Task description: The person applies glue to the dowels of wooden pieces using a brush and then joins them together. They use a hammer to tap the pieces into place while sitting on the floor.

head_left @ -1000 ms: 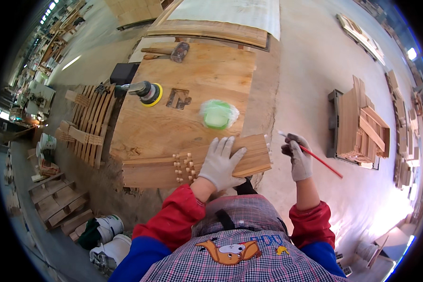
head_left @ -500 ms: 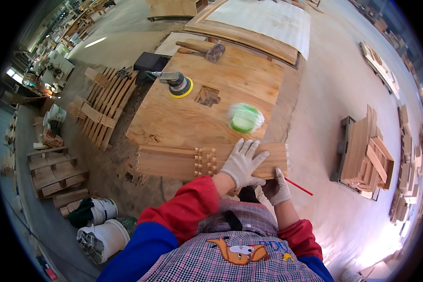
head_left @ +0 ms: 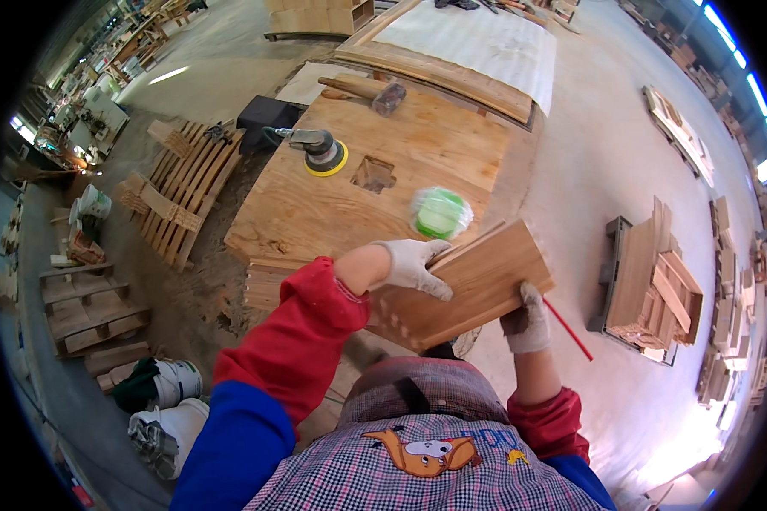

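Observation:
Tilted up in front of my apron is a wooden board [head_left: 494,277] with jointed, notched ends. Along its top edge my left hand [head_left: 411,268], in a pale glove, is closed with the thumb on the board's face. My right hand [head_left: 530,322], gloved too, grips the board's lower right side. A thin red stick [head_left: 569,329] juts out beside the right hand; how it is held is hidden. Further boards [head_left: 268,288] with toothed ends lie along the near edge of the wooden worktable [head_left: 315,226].
On the worktable are a sander [head_left: 320,152] with a yellow-rimmed pad, a hammer [head_left: 389,99] and a green object in clear plastic [head_left: 441,213]. Slatted pallets [head_left: 175,183] and buckets [head_left: 179,383] stand at left. A stack of boards [head_left: 648,272] sits on the right.
The board has come up from the table's near edge and tilted. My left hand has gone from lying flat on it to gripping its edge; my right hand moved slightly right.

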`<state>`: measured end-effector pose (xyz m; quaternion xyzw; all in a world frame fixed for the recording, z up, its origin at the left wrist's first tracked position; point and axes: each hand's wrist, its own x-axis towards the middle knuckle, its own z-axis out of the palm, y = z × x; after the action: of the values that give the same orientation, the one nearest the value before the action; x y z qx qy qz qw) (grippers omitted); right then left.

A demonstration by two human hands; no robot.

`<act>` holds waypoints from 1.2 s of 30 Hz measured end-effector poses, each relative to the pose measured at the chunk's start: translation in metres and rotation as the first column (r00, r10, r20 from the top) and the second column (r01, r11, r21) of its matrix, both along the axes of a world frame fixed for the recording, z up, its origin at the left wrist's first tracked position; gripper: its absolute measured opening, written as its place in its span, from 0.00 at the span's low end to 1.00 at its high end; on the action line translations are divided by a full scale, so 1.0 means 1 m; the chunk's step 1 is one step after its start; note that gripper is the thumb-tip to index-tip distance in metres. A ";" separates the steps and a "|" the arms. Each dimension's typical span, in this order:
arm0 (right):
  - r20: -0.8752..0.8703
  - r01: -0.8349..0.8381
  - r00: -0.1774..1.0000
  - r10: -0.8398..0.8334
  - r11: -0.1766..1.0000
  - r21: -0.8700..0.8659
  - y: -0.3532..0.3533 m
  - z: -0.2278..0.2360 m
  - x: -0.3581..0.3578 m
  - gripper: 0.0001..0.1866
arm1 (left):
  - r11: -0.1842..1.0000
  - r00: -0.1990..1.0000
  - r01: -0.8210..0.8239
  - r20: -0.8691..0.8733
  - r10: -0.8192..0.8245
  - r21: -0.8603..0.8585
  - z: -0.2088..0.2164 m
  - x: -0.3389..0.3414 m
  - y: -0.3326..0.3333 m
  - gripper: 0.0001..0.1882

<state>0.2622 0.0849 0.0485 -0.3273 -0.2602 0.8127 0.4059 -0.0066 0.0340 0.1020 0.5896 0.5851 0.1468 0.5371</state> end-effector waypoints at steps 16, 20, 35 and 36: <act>0.368 -0.205 0.928 0.053 0.899 0.387 0.053 -0.006 -0.031 0.20 | 0.332 -0.243 -0.742 0.695 0.676 -0.582 -0.074 0.094 -0.134 0.25; 0.505 -0.198 0.863 0.012 0.927 0.318 0.031 -0.044 -0.006 0.17 | 0.175 -0.608 -0.546 0.532 0.590 -0.819 -0.114 0.118 -0.142 0.25; 0.487 -0.367 0.850 0.202 0.890 0.272 0.014 -0.046 -0.010 0.20 | 0.165 -0.281 -0.300 0.252 0.926 -0.940 -0.091 0.126 -0.128 0.25; 0.519 -0.385 0.830 0.204 0.883 0.268 0.016 -0.049 -0.008 0.21 | 0.214 -0.142 -0.285 0.262 0.954 -0.934 -0.083 0.123 -0.124 0.24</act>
<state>0.2546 0.1009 -0.0007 -0.3915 -0.5446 0.6984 0.2497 0.1165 -0.0902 0.0189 -0.2262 0.4169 0.5002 0.7244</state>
